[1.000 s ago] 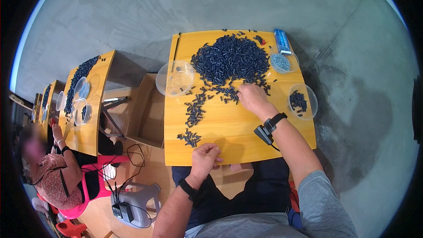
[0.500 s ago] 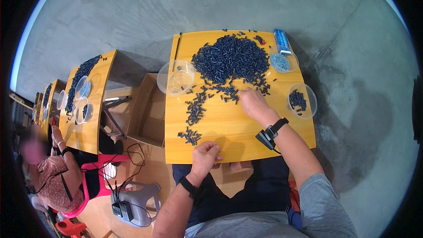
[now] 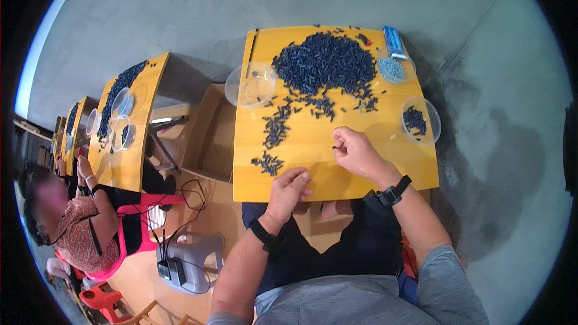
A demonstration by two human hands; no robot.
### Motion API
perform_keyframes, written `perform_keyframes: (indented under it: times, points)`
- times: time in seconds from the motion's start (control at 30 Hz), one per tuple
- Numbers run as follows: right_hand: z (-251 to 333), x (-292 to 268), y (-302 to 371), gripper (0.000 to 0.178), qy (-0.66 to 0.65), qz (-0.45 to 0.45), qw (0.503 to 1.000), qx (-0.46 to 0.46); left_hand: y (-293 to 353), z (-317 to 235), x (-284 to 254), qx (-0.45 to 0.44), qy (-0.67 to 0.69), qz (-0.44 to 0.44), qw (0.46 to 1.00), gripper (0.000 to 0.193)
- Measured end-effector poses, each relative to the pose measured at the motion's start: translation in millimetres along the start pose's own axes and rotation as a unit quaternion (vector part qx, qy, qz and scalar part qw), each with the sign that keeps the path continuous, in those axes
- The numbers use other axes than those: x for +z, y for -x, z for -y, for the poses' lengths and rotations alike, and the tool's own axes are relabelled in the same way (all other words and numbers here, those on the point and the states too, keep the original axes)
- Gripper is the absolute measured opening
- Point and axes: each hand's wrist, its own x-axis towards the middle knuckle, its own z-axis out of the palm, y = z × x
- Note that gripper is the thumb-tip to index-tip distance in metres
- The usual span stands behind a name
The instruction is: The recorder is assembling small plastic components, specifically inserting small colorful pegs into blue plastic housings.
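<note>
My right hand (image 3: 359, 151) is above the front half of the yellow table (image 3: 385, 174), its thumb and forefinger pinched on a small black tube piece (image 3: 335, 147). Near the front edge my left hand (image 3: 289, 191) has its fingers curled together; whatever is in them cannot be made out. Beyond my hands lies a large heap of short black tube pieces (image 3: 325, 63). Smaller clusters trail from it toward my left hand, ending in a loose group (image 3: 268, 163). At the right edge, a clear round bowl (image 3: 435, 121) contains several similar black pieces.
A clear bowl (image 3: 232, 87) overlaps the table's left edge. Far right are a bowl of small light-blue parts (image 3: 391, 69), a blue box (image 3: 394, 42) and a dark tool with red (image 3: 363, 40). A cardboard box (image 3: 208, 144) stands left; a person (image 3: 84, 229) sits beyond.
My right hand has drawn back from the scattered pieces toward me, with a black piece now visible in its pinch. My left hand stays near the front edge, and the whole view has shifted slightly.
</note>
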Motion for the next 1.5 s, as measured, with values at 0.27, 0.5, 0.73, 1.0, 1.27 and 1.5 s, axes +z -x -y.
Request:
perform_keyframes:
  times: [0.27, 0.5, 0.73, 1.0, 1.27, 1.5]
  points:
    - [67.7, -10.4, 38.7, 0.020, -0.249, 0.103, 0.963, -0.002, 38.9, -26.4, 25.7, 0.122, 0.105, 0.065, 0.985, 0.018]
    - [82.8, -11.0, 52.6, 0.017, -0.228, 0.072, 0.966, -0.095, 59.4, -28.1, 31.8, 0.144, 0.116, 0.034, 0.982, 0.014]
    - [93.8, -24.5, 51.4, 0.020, -0.042, 0.067, 0.979, -0.189, 62.9, -39.4, 21.0, 0.068, 0.127, 0.099, 0.985, 0.015]
    - [90.5, -20.5, 56.2, 0.021, 0.004, 0.184, 0.970, -0.158, 38.5, -38.8, 5.9, -0.028, 0.008, 0.235, 0.972, 0.019]
    - [31.3, -22.0, 40.1, 0.015, -0.138, 0.139, 0.981, -0.008, 22.4, -13.8, -5.8, -0.107, 0.035, 0.270, 0.956, 0.011]
    - [-65.2, -49.5, -22.9, 0.012, 0.164, -0.129, 0.977, 0.049, 20.1, -9.4, -4.7, -0.098, 0.077, 0.182, 0.975, 0.012]
